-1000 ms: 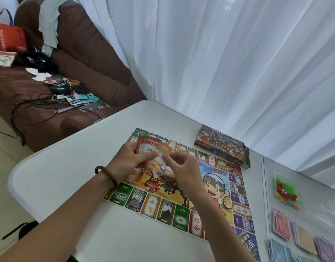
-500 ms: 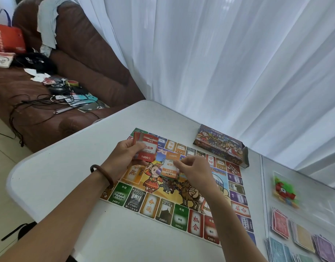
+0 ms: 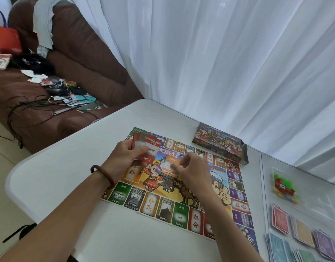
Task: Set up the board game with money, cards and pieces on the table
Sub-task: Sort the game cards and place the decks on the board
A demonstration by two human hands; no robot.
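Observation:
The colourful game board (image 3: 162, 203) lies flat on the white table (image 3: 72, 173). My left hand (image 3: 123, 157) grips a stack of red-backed property cards (image 3: 146, 148) above the board's far left corner. My right hand (image 3: 193, 171) pinches an orange card (image 3: 169, 167) low over a small pile of cards on the board's middle picture. Stacks of paper money (image 3: 303, 231) in red, yellow, purple and blue lie at the right, with a bag of red and green pieces (image 3: 283, 188) beyond them.
The game box (image 3: 219, 142) lies open-ended behind the board near the white curtain (image 3: 219, 63). A brown sofa (image 3: 68, 76) with cables, bags and papers stands to the left past the table edge. A seam splits the table at the right.
My right hand has carried the orange card away from the stack and down onto the pile at the board's middle. My left hand stays put with the stack.

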